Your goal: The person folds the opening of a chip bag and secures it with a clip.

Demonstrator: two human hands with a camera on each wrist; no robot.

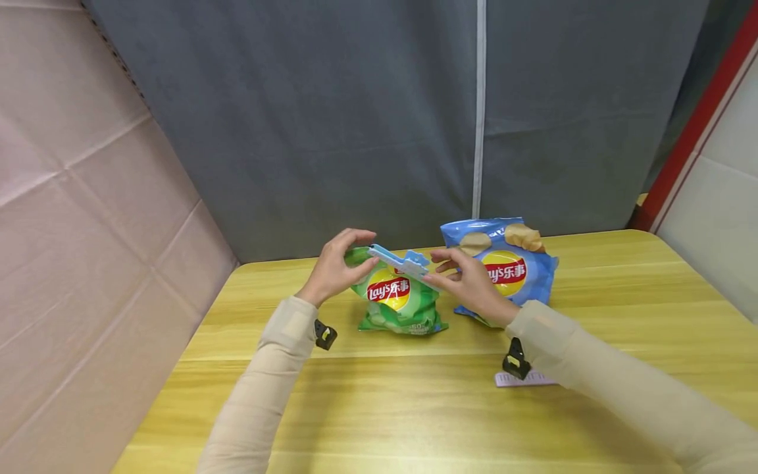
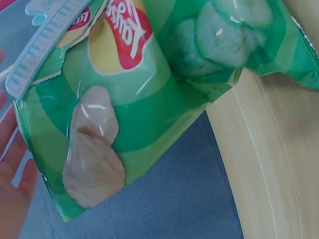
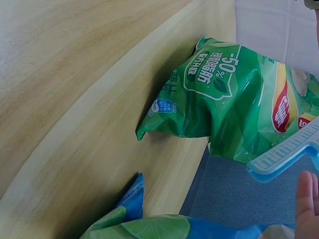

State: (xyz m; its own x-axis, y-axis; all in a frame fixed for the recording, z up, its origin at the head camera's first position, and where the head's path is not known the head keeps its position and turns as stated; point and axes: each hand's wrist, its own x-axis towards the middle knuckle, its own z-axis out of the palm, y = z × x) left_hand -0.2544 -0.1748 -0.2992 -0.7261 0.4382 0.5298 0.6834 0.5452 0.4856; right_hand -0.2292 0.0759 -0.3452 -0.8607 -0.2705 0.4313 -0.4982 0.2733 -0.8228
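A light blue bag clip [image 1: 387,255] lies across the folded top of a green Lay's chip bag [image 1: 399,309] standing on the table. The clip has a ridged bar and a flower-shaped part. At the bag's upper left is my left hand [image 1: 339,266], fingers spread beside its edge and thumb near the clip's end. My right hand [image 1: 470,283] is at the clip's other end, fingers loosely bent. In the right wrist view, its fingers [image 3: 305,196] show just beside the clip [image 3: 279,157]. The left wrist view shows the clip's ridged bar [image 2: 47,45] over the folded bag top.
Behind my right hand, a blue Lay's chip bag [image 1: 503,240] leans back on the wooden table [image 1: 379,408]. A lilac strip with ridges [image 1: 527,378] lies under my right wrist. A grey curtain [image 1: 331,118] hangs along the table's back edge.
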